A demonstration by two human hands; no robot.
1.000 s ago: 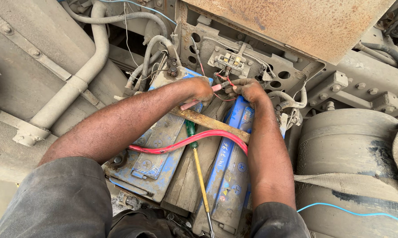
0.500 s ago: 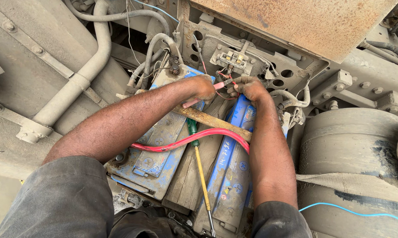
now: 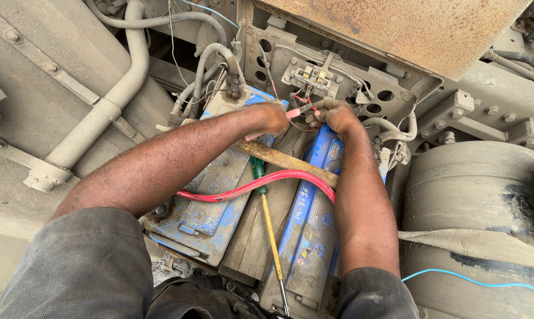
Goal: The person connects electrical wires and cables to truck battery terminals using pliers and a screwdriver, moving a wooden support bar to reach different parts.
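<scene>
Two bare arms reach forward over two dusty blue batteries that sit side by side in a truck's battery tray. The left hand is curled shut around a small tool with a red handle. The tool's tip points to the right, toward the other hand. The right hand is closed too, pinching thin red wires just below a small grey terminal block. The two hands are very near each other, almost touching, at the far edge of the batteries.

The left battery lies under the left arm. The right battery lies beside the right arm. Between them is a dusty wooden plank. A rusty metal bar lies across both batteries, just behind a thick red cable that bends from one battery to the other. A screwdriver with a green handle and a yellow shaft rests on the plank, pointing at the near edge.

A grey pipe runs along the left. A big dusty tank sits at the right, with a thin blue wire on it.
</scene>
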